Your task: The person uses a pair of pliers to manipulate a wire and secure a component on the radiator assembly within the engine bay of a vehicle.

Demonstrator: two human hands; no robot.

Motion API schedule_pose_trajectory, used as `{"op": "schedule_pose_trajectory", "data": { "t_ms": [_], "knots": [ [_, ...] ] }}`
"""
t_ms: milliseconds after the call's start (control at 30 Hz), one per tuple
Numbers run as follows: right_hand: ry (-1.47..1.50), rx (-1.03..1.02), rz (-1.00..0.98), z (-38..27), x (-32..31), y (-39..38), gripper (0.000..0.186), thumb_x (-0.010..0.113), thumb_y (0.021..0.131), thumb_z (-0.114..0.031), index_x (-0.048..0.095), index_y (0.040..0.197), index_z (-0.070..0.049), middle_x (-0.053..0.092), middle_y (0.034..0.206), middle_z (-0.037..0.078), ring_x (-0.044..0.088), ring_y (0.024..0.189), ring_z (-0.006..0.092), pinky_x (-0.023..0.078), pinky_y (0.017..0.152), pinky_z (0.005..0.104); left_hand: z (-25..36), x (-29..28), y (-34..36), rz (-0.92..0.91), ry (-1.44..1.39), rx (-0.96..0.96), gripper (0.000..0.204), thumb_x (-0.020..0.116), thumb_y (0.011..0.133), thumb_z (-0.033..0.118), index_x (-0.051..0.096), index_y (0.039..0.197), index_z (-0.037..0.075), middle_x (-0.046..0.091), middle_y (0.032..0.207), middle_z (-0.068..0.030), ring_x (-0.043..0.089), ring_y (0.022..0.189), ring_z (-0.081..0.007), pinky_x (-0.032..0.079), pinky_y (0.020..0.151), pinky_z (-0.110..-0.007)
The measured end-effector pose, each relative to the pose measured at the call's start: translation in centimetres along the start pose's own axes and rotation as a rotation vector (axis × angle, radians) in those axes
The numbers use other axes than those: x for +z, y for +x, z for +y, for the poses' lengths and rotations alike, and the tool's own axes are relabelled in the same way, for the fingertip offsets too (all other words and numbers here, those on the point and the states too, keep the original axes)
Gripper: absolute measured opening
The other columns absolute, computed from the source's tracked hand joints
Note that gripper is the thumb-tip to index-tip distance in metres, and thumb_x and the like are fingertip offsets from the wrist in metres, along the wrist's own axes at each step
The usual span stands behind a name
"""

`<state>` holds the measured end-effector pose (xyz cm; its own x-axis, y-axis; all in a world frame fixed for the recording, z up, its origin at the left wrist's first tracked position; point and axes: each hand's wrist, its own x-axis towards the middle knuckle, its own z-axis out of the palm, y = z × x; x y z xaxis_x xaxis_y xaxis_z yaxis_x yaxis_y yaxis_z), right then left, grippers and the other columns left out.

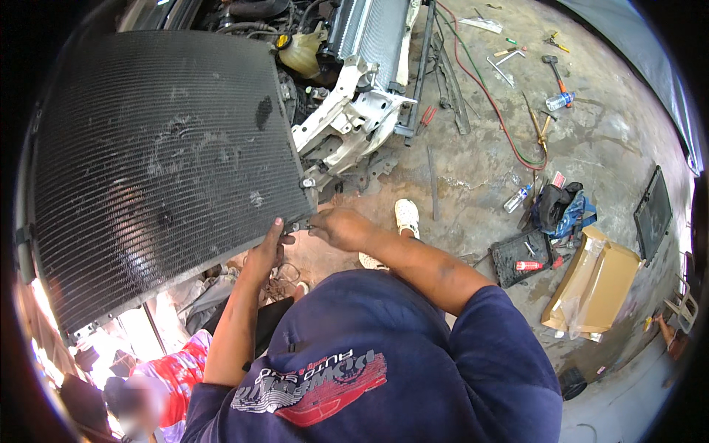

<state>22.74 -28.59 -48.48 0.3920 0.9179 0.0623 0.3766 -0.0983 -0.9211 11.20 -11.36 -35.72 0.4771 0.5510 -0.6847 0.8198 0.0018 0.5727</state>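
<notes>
A wide, flat black car condenser (170, 155) with fine ribs and pale dusty smudges fills the left side. My left hand (267, 249) grips its near right corner, thumb on top and fingers curled at the edge. Right beside it, my right hand (343, 229) has its fingers pinched together at a small metal fitting (297, 227) on that corner. Whatever lies between those fingertips is too small and covered to make out. Another small fitting (308, 182) sits higher on the condenser's right edge.
Ahead is an opened car front with a white metal frame (343, 111), silver radiator (373, 44) and yellow-capped plastic tank (303, 55). On the concrete floor lie a hammer (555, 70), red hose (491, 111), tool bag (561, 207) and cardboard box (594, 284). Another person (173, 376) is at lower left.
</notes>
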Motion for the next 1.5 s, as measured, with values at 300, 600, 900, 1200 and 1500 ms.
{"op": "schedule_pose_trajectory", "data": {
  "t_ms": [300,600,900,1200,1500],
  "knots": [
    [0.057,0.086,-0.136,-0.5,-2.1,-0.8,0.029,0.064,0.1,-0.032,0.072,0.112,-0.006,0.073,0.099,0.023,0.069,0.098,0.0446,0.054,0.086,0.053,-1.0,-0.5,0.8,-0.078,-0.054,-0.029,0.049,0.062,0.103,0.052,0.067,0.111,0.004,0.068,0.081,-0.0077,0.04,0.053,-0.0065,0.031,0.045,-0.025],
    [0.673,0.589,-0.282,-6.7,-1.7,0.5,0.031,0.058,0.108,-0.03,0.067,0.104,0.0,0.067,0.072,0.008,0.06,0.057,0.0161,0.049,0.053,0.0344,-0.3,0.1,0.2,-0.033,-0.05,0.038,0.047,0.061,0.104,0.051,0.067,0.109,0.005,0.069,0.081,-0.0084,0.041,0.054,-0.0066,0.033,0.047,-0.026],
    [0.931,0.754,-0.211,-9.3,-0.2,0.7,0.032,0.053,0.11,-0.027,0.064,0.103,0.002,0.068,0.074,0.009,0.058,0.05,0.0139,0.045,0.043,0.0312,-0.7,-0.1,0.5,-0.027,-0.025,0.05,0.055,0.063,0.102,0.056,0.069,0.114,0.003,0.068,0.085,-0.0068,0.043,0.062,-0.0092,0.037,0.054,-0.028],
    [1.41,0.986,-0.222,-10.8,-0.4,2.7,0.025,0.044,0.112,-0.023,0.057,0.105,-0.003,0.065,0.08,0.01,0.052,0.054,0.0144,0.042,0.046,0.0313,-0.5,0.5,0.1,0.063,-0.082,0.092,0.039,0.066,0.104,0.042,0.07,0.113,0.004,0.065,0.086,-0.003,0.047,0.065,-0.0101,0.038,0.056,-0.028],
    [0.599,0.568,-0.364,-5.2,0.3,1.1,0.027,0.05,0.11,-0.026,0.062,0.109,-0.002,0.066,0.078,0.007,0.058,0.061,0.0138,0.048,0.054,0.031,-0.4,0.3,0.2,0.008,-0.058,0.034,0.045,0.066,0.103,0.049,0.07,0.099,0.004,0.061,0.072,-0.0021,0.039,0.054,-0.0079,0.032,0.049,-0.028]
  ]
}}
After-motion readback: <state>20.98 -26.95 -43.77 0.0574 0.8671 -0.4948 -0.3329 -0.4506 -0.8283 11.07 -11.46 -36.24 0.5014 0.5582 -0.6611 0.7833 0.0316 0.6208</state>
